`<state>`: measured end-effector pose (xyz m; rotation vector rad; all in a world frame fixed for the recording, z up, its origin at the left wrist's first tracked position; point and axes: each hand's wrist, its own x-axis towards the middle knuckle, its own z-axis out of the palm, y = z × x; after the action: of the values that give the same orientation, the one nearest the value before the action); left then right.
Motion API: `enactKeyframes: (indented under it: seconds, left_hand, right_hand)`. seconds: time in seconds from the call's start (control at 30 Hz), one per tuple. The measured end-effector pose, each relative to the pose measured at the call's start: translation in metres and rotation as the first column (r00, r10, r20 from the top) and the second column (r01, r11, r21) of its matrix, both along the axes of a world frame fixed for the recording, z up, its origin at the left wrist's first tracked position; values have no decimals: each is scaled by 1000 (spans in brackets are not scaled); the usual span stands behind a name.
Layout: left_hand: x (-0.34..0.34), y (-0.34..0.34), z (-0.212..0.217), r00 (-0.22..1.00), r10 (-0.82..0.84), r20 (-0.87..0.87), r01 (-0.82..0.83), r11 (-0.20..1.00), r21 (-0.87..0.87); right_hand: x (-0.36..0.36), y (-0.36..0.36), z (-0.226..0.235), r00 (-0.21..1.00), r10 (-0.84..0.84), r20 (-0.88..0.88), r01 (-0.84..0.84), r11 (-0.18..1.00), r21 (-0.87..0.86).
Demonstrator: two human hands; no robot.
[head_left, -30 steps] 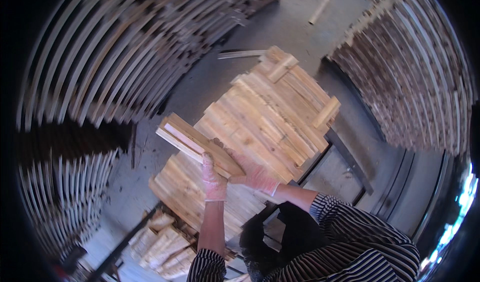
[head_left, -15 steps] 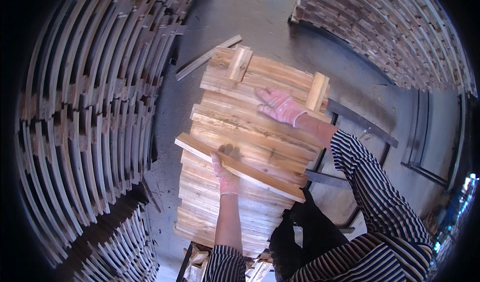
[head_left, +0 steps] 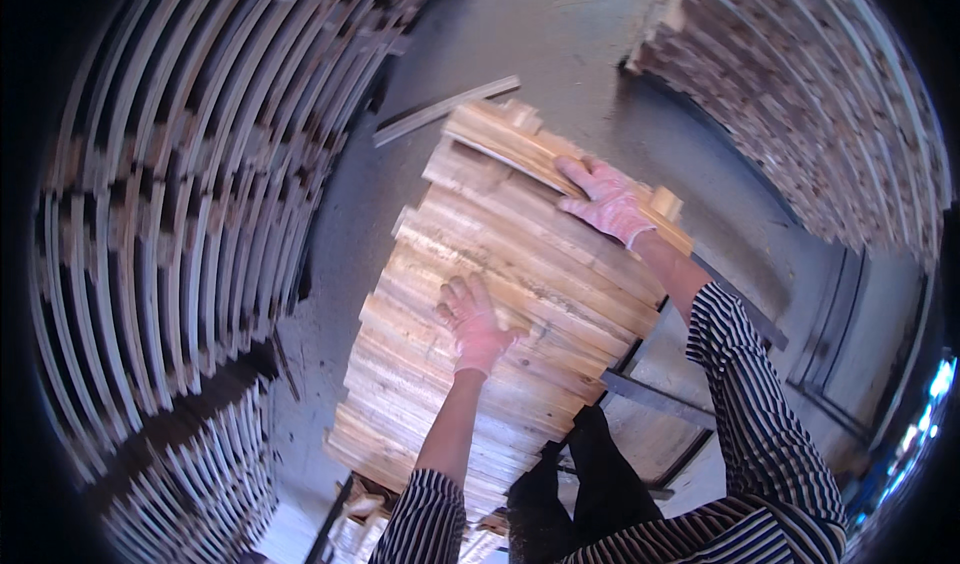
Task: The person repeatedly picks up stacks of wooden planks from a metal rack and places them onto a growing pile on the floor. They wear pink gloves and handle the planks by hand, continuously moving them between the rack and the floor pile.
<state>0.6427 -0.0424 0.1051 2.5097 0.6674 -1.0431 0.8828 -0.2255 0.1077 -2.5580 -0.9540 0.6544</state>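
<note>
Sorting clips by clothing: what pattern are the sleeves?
Dark with thin white stripes on the sleeves, head view.

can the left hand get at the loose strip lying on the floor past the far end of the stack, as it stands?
Probably not. The left hand rests flat mid-stack, and the loose strip lies on the concrete floor beyond the board stack's far end, so the whole stack sits between them.

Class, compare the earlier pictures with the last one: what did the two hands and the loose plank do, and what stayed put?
The plank went from the near side of the stack to its far end. The right hand now presses it there; the left hand let go and rests flat on the stack. The stack and the racks of slats stayed as they were.
</note>
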Motion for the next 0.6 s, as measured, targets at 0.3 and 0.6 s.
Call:
enactKeyframes:
  seconds: [0.3,0.6]
  left_hand:
    - [-79,39,-41,865,197,461,-74,960,-271]
    - [-324,-42,10,45,746,665,-956,226,-188]
  right_hand:
    - [-41,18,-69,986,133,97,-139,989,58]
    - [-76,55,-38,940,226,255,-83,877,-473]
